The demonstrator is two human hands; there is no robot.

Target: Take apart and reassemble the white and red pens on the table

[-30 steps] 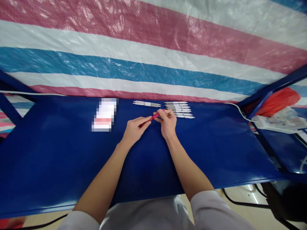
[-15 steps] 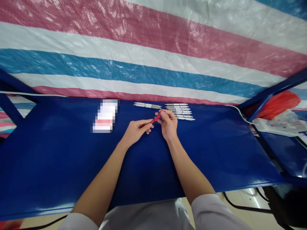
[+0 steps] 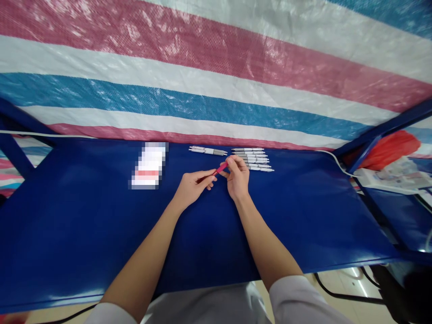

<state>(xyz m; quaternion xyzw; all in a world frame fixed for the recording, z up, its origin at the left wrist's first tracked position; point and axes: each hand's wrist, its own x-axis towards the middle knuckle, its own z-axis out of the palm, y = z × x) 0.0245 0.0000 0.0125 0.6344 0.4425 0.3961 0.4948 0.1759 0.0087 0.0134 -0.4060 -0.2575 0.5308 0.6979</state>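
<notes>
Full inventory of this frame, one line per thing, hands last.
table: one, dark blue, fills the middle of the view
tarp: one, red, white and blue stripes, hangs behind the table
row of pens: about seven, white and grey, side by side at the far edge, beyond the right hand
separate pens: one or two, cannot tell which, white and grey, left of the row
blurred packet: one, white with a red band, far left part of the table
cable: one, white, far right corner
bag: one, red, beyond the table's right end
red pen: one, held above the table between both hands
left hand: grips the pen's near end
right hand: pinches its far end
</notes>
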